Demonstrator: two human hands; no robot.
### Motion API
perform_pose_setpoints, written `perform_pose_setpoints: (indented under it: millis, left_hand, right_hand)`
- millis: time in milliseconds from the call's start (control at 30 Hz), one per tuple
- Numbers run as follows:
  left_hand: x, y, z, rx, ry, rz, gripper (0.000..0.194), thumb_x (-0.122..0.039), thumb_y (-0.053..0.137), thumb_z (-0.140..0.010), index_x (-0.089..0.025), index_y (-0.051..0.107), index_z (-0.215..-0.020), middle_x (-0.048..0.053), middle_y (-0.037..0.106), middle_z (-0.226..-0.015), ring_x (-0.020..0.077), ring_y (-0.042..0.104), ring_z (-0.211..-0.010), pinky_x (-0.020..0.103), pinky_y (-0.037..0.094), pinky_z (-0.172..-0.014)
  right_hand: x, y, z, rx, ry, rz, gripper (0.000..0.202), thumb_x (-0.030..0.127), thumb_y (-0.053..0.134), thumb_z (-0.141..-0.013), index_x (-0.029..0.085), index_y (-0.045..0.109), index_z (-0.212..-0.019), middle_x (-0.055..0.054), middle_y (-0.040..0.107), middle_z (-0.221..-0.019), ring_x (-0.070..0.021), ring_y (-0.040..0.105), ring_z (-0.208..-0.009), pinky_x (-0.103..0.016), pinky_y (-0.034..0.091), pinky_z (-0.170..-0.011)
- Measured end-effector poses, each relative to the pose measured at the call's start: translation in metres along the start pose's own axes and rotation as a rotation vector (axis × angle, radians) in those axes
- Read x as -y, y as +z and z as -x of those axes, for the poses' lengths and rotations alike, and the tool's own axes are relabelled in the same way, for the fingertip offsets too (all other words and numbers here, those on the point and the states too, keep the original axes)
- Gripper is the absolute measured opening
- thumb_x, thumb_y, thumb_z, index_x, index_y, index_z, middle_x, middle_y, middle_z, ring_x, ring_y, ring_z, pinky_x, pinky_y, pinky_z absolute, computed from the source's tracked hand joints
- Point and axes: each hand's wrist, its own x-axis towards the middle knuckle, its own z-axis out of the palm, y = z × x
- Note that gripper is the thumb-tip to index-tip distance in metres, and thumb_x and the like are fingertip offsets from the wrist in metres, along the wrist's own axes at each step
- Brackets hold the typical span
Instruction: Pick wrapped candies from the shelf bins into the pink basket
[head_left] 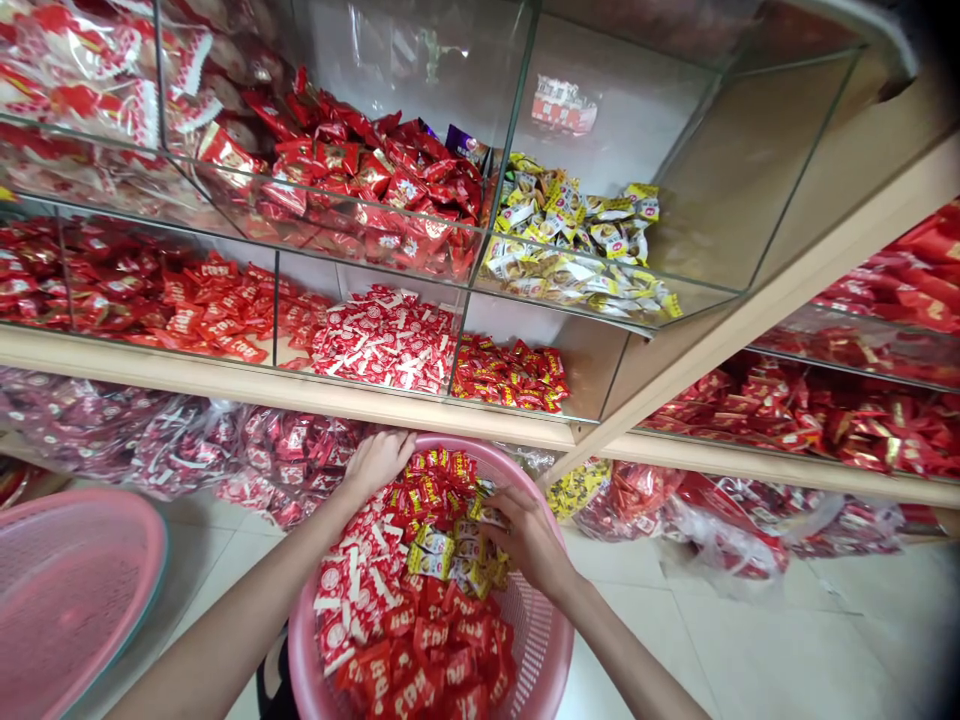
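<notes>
A pink plastic basket point(551, 610) holds wrapped candies in separate heaps. My left hand point(381, 462) grips its far left rim, fingers bent over the edge. Inside the basket's right side, my right hand point(525, 535) has its fingers curled on yellow-wrapped candies point(431, 552), partly hiding them. Red-and-yellow candies point(431, 495) lie at the far side of the basket. Red-and-white candies point(358, 585) fill the left, and plain red packets point(435, 650) are nearest me.
A glass-fronted shelf point(375, 395) with candy compartments stands just beyond the basket. Bagged candies point(300, 445) lie beneath it on the tiled floor point(735, 640). Another pink basin point(75, 590) stands at the left. A wooden upright point(750, 310) slants across the right.
</notes>
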Motion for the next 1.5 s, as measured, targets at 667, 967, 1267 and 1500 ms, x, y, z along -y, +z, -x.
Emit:
perform_pose_setpoints:
  millis: [667, 967, 1267, 1500]
  left_hand:
    - [-0.001, -0.002, 0.001, 0.019, -0.024, 0.021, 0.051, -0.044, 0.02, -0.091, -0.019, 0.064, -0.099, 0.009, 0.067, -0.089, 0.0214, 0.063, -0.084, 0.029, 0.044, -0.077]
    - [-0.001, 0.0, 0.001, 0.011, -0.019, 0.004, 0.053, -0.044, 0.019, -0.091, -0.018, 0.064, -0.098, 0.011, 0.068, -0.087, 0.0233, 0.064, -0.083, 0.032, 0.045, -0.077]
    - [-0.001, 0.0, 0.0, 0.007, 0.002, 0.004, 0.053, -0.044, 0.018, -0.091, -0.019, 0.064, -0.1, 0.009, 0.068, -0.089, 0.0225, 0.064, -0.082, 0.03, 0.045, -0.075]
    - [-0.001, -0.001, 0.001, -0.002, 0.005, 0.005, 0.055, -0.044, 0.016, -0.091, -0.019, 0.064, -0.099, 0.01, 0.068, -0.089, 0.0245, 0.064, -0.081, 0.033, 0.046, -0.073]
  right_hand:
    - [0.015, 0.023, 0.017, 0.13, -0.003, 0.18, 0.021, 0.035, 0.059, -0.078, 0.024, 0.06, -0.095, -0.004, 0.057, -0.097, -0.0219, 0.048, -0.093, -0.034, 0.038, -0.078]
    - [0.01, 0.014, 0.017, 0.018, 0.03, 0.015, 0.021, 0.032, 0.059, -0.079, 0.023, 0.061, -0.097, -0.006, 0.057, -0.1, -0.0219, 0.051, -0.093, -0.034, 0.04, -0.08]
    - [0.022, 0.016, 0.033, 0.015, 0.072, 0.113, 0.019, 0.037, 0.058, -0.079, 0.023, 0.063, -0.091, -0.005, 0.056, -0.089, -0.0225, 0.05, -0.086, -0.035, 0.04, -0.074]
    - [0.028, 0.033, 0.035, 0.077, 0.038, 0.29, 0.034, 0.03, 0.066, -0.072, 0.023, 0.054, -0.103, -0.004, 0.057, -0.096, -0.0243, 0.049, -0.09, -0.037, 0.037, -0.076]
